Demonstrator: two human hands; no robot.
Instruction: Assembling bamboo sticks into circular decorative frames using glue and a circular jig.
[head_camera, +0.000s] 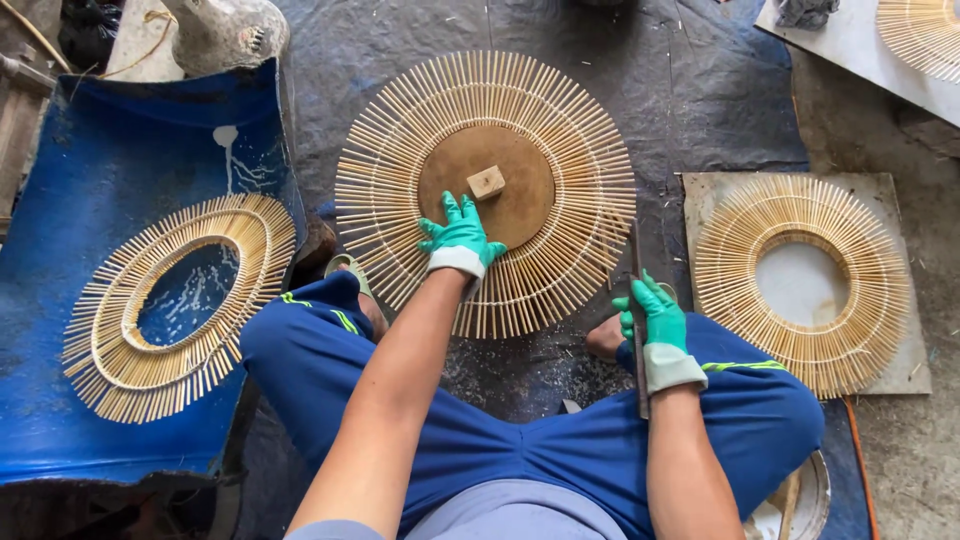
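A round sunburst frame of thin bamboo sticks (570, 150) lies on a dark sheet in front of me. Its centre is a brown disc (455, 165) with a small wooden block (487, 183) on it. My left hand (458, 235), in a green glove, presses flat on the disc's lower edge with fingers spread. My right hand (655, 325), also gloved green, grips a long dark blade-like tool (637, 290) that points up toward the frame's lower right stick tips.
A second stick ring (120, 340) rests on a curved blue plastic piece (100, 150) at left. A third ring (870, 290) lies on a grey board (905, 370) at right, and part of another ring (925, 35) shows top right. My blue-trousered knees frame the work.
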